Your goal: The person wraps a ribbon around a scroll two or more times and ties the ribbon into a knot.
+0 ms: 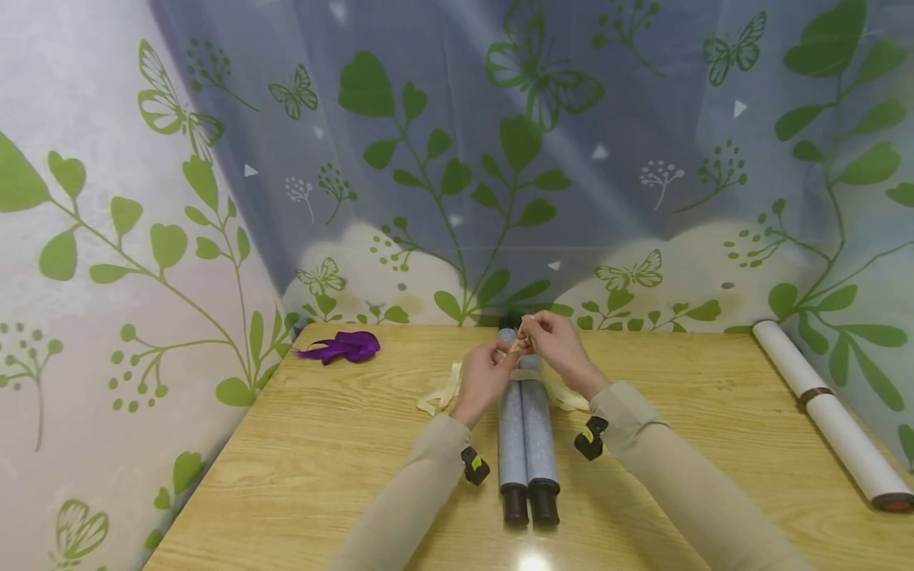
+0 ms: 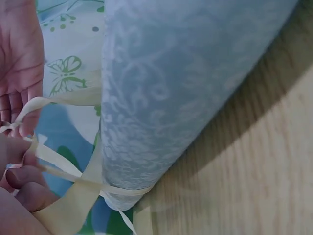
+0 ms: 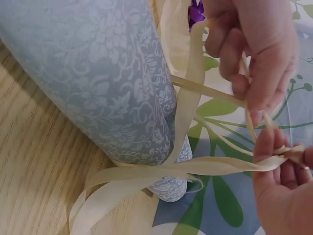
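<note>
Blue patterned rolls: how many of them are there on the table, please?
2. In the head view, the left roll and the right roll lie side by side on the middle of the table, with a cream ribbon across both.

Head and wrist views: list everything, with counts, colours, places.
patterned rolls: 2, pale blue, mid-table
ribbon: count unclear, cream, around patterned rolls
shiny bundle: 1, purple, table's far-left corner
banded roll: 1, white, table's right edge
table: 1, wood-coloured, beneath patterned rolls
backdrop: count unclear, blue, white and green, behind table
devices: 2, black, at wrists
sleeves: 2, beige, flanking patterned rolls
left grip: 1, pinching ribbon above patterned rolls
right grip: 1, beside it, pinching ribbon
</note>
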A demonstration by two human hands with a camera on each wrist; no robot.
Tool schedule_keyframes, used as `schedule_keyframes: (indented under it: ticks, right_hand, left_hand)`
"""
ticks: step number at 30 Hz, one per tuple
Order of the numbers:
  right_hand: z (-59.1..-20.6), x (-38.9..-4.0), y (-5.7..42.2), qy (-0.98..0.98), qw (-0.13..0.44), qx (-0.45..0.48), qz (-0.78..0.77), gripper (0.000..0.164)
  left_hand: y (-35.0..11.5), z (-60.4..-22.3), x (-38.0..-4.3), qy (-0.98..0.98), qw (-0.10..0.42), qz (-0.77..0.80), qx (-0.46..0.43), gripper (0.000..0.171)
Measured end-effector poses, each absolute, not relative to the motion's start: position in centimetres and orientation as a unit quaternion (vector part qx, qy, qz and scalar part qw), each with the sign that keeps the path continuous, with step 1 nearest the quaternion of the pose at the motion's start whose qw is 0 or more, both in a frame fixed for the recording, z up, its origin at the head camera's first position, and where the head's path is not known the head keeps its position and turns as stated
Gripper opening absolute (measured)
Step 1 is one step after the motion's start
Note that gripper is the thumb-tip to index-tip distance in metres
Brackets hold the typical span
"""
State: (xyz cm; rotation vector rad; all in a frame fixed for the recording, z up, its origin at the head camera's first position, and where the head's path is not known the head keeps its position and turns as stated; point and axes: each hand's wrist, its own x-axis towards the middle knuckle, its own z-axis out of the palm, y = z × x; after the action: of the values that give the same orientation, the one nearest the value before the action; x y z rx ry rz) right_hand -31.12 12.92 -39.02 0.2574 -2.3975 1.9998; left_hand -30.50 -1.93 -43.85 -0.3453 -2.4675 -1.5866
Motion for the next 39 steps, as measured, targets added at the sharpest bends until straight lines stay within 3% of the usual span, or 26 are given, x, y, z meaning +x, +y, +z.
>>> schedule_keyframes:
  ticks: [6, 13, 21, 27, 31, 39]
  right_hand:
    - [-39.4, -31.3, 12.7, -0.781, 0.023, 0.057, 0.621, 0.035]
    - [-39.5, -31.4, 12.9, -0.753, 0.025, 0.049, 0.655, 0.038]
    - [-39.4, -31.4, 13.6, -0.659, -0.028, 0.061, 0.75, 0.028]
    - [-39.8, -31.3, 14.9, -0.575, -0.086, 0.051, 0.812, 0.033]
    - [-39.8, -31.3, 15.6, -0.534, -0.099, 0.041, 0.839, 0.027]
    - [-39.8, -31.1, 17.3, -0.464, -0.094, 0.038, 0.88, 0.022]
  left_hand:
    - [-1.9, -44.3, -30.7, -0.826, 0.159, -0.53, -0.108, 0.013]
    - [-2.0, -44.2, -30.6, -0.828, 0.1, -0.534, -0.138, 0.022]
    - [-2.7, -44.1, -30.4, -0.83, 0.065, -0.535, -0.145, 0.027]
    - [-3.5, -43.6, -31.0, -0.81, 0.114, -0.566, -0.101, 0.025]
    - [-4.1, -43.0, -31.7, -0.775, 0.149, -0.61, -0.075, 0.019]
    - [-5.0, -41.9, -32.3, -0.679, 0.082, -0.729, -0.028, 0.015]
